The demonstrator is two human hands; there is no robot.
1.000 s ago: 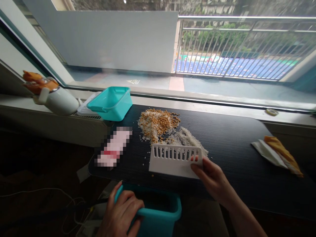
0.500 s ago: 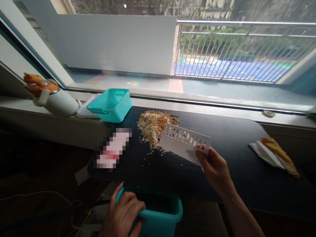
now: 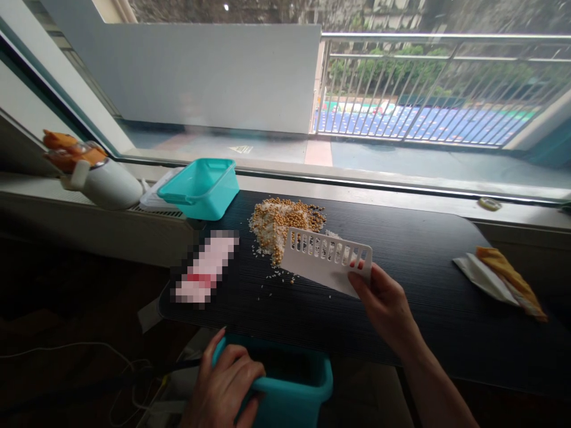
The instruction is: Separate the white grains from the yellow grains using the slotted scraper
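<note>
My right hand (image 3: 386, 303) grips the right end of a white slotted plastic plate (image 3: 316, 270), held on edge over the dark table. Its left end stands against a pile of white rice-like grains and yellow beans (image 3: 285, 217). More white grains show through and behind the slots. My left hand (image 3: 229, 377) is closed over the left rim of a teal bin (image 3: 307, 393), held just below the table's front edge. The inside of the bin is dark, so its contents cannot be made out.
A second teal container (image 3: 209, 193) stands at the table's back left, near a white jug (image 3: 111, 184) on the sill. A blurred pink-white item (image 3: 207, 267) lies left of the pile. Folded white and orange packets (image 3: 502, 282) lie right. A tape roll (image 3: 489, 204) rests by the window.
My right hand and the slotted plate have shifted slightly left. A few grains along the front edge of the pile have moved. My left hand keeps its grip on the bin.
</note>
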